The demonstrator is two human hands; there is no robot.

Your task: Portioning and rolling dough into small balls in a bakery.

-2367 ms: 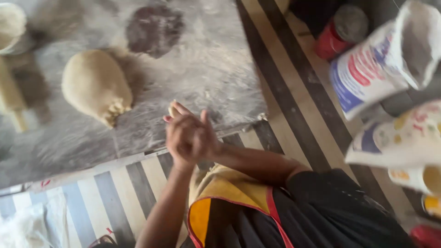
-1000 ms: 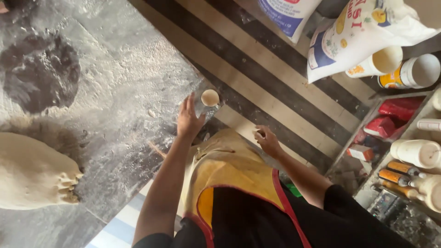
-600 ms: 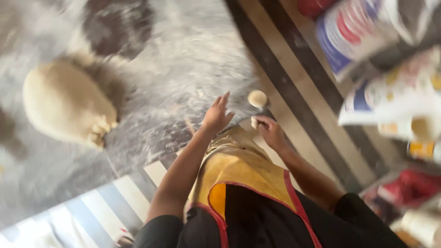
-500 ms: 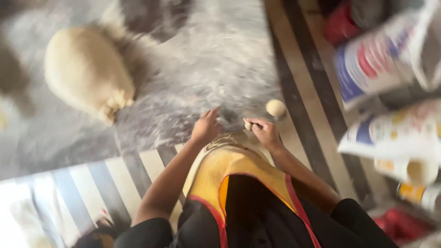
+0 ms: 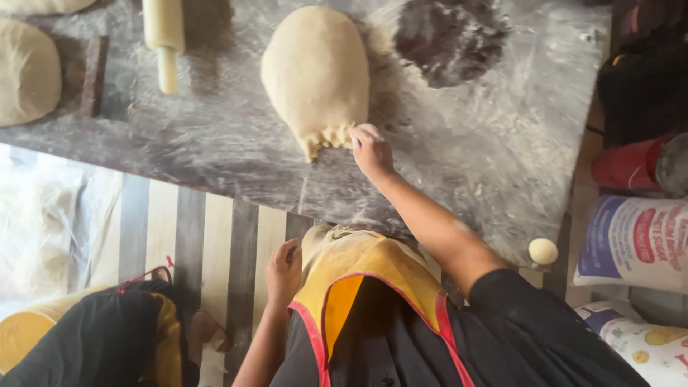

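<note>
The right hand (image 5: 371, 150) pinches the dough (image 5: 315, 75) edge with closed fingers; it could tear unevenly. The left hand's (image 5: 284, 269) fingers curl empty.

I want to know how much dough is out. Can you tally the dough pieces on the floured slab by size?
Large tan dough mounds: 2, one touched by the right hand, one at the left edge
Small round dough ball: 1
Total: 3

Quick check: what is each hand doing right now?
Left hand: curled against the yellow apron, holding nothing visible.
Right hand: fingers closed on the torn end of the dough lump.
</note>
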